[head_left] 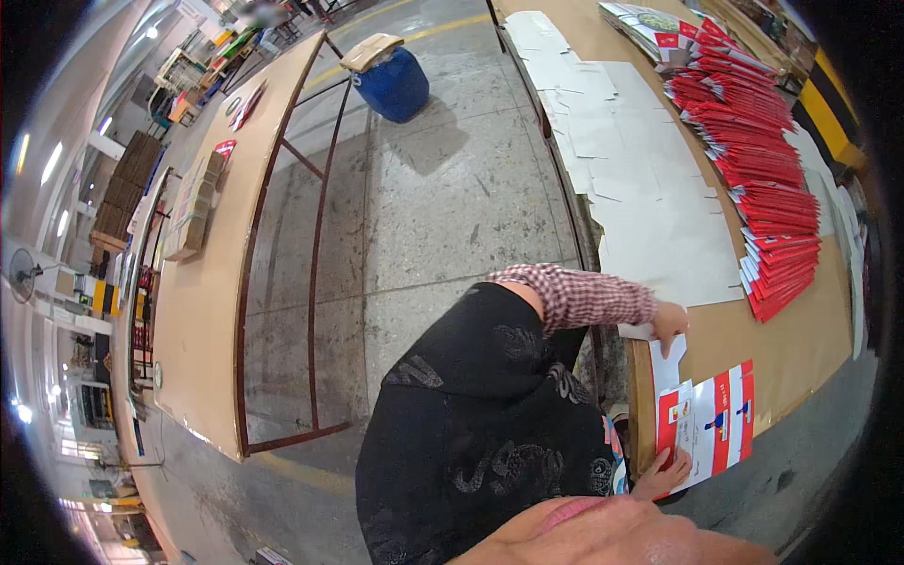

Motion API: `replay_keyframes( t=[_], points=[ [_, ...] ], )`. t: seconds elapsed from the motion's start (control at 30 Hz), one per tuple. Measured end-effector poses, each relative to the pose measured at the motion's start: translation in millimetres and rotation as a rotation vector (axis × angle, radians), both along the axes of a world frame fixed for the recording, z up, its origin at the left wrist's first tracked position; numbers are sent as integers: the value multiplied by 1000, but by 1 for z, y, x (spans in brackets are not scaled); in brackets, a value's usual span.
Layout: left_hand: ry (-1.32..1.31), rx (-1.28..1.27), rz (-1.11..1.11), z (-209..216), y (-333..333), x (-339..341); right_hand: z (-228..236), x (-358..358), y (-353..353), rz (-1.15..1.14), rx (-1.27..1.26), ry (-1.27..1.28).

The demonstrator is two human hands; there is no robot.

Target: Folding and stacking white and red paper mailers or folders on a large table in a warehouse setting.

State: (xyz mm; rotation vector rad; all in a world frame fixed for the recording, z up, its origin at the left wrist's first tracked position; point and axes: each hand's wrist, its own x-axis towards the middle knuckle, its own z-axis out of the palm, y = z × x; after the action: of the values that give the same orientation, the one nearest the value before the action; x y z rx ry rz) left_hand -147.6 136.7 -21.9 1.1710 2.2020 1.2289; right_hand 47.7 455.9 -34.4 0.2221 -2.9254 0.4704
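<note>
My left hand [670, 325], in a red-checked sleeve, reaches over the brown table [800, 348] and pinches the edge of a white card sheet [667, 363]. My right hand [664, 471] lies near the table's front edge, its fingers pressing flat on a red-and-white printed carton blank [716, 424]. The white sheet lies partly under that blank. A black patterned apron [480, 424] covers my body on the left of the table.
White card blanks [650, 207] lie spread along the table's left side. A long row of overlapping red printed blanks [772, 188] runs along its right. A second long brown table [202, 301] stands across the concrete aisle, a blue barrel [394, 83] beyond it.
</note>
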Motion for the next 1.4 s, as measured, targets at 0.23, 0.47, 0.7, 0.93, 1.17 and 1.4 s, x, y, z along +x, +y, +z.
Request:
replay_keyframes(
  t=[0.23,0.47,0.7,0.93,1.17,1.4],
  points=[
    [699,-339,418,-38,19,83,37,-79,-93,356,-530,-17],
    [1084,-155,61,0,-56,113,28,-61,-74,625,-108,-79],
    [318,-29,660,-7,-50,88,23,-34,-61,559,-100,-90],
    [31,321,1303,-19,-48,147,32,-35,-88,527,-131,-96],
    [-802,727,1316,21,-24,149,50,-12,-86,425,-171,-159],
    [-752,695,1160,16,-19,144,43,-16,-83,428,-176,-116]
  ],
)
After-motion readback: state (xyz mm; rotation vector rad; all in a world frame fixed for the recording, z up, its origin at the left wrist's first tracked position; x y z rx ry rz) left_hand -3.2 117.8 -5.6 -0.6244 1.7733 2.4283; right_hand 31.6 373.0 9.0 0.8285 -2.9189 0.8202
